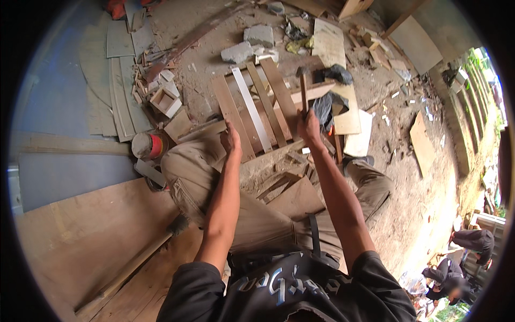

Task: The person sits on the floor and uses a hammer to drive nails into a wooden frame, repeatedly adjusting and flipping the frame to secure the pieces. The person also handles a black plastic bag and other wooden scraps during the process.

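The slatted wooden frame (277, 88) lies in front of the person's spread knees, above the ground; one of its slats (252, 110) is white, the others are in brown tones; the right hand (309, 129) is closed around the handle of a hammer (304, 91), of which the head points upward, beside the right side of the frame; the left hand (230, 137) has its fingers bent at the left edge of the frame, but I cannot tell if it grasps the wood or only rests there.

The floor (399, 185) is of bare brown earth, uneven and littered with wood scraps and pale chips; beyond the frame lie two grey blocks (259, 35); near its right side there is a black plastic bag (323, 109) by a long pale board (328, 43); to the left are a small open wooden box (165, 102) and a red bucket (156, 145); farther left, large bluish-grey sheets (70, 174) cover the side; at the lower left a long-handled tool (134, 265) lies on a broad brown board (86, 231); at the right, strong daylight enters, and two other persons (450, 276) in dark clothes are there.
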`<state>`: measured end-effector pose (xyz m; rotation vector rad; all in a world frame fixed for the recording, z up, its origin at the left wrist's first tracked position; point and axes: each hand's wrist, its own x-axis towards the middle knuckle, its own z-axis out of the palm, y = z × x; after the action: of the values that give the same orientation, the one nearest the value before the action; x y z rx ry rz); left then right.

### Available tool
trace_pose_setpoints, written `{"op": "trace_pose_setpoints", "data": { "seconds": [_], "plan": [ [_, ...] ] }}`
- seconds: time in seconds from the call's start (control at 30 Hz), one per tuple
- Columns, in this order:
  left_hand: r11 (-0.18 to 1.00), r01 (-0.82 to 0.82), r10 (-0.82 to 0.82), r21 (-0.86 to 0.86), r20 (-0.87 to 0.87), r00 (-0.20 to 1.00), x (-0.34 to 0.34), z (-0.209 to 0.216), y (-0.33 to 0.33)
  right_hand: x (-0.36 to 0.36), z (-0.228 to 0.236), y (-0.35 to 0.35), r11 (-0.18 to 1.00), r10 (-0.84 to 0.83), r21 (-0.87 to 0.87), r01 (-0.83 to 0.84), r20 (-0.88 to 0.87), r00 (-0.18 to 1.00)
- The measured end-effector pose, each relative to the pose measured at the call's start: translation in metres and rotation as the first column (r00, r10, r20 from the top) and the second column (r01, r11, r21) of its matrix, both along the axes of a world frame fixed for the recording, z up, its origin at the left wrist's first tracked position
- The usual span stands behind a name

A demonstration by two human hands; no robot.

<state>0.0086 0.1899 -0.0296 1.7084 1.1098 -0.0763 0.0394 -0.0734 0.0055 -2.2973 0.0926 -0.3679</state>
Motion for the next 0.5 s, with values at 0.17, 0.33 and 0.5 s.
{"op": "trace_pose_setpoints", "data": {
  "seconds": [0.17, 0.33, 0.5],
  "plan": [
    [0.999, -0.028, 0.026, 0.031, 0.065, 0.998, -0.017, 0.034, -0.005, -0.012, 0.0, 0.014, 0.998, -0.039, 0.043, 0.045, -0.128, 0.991],
    [0.999, -0.051, 0.051, -0.014, 0.515, 0.856, -0.005, 0.058, -0.001, -0.022, 0.047, 0.004, 0.892, -0.101, 0.428, 0.143, -0.119, 0.988],
    [0.936, -0.13, 0.332, -0.328, 0.694, 0.638, 0.019, 0.08, -0.014, -0.016, 0.066, 0.005, 0.64, -0.19, 0.767, 0.044, 0.102, 0.976]
  ]
}}
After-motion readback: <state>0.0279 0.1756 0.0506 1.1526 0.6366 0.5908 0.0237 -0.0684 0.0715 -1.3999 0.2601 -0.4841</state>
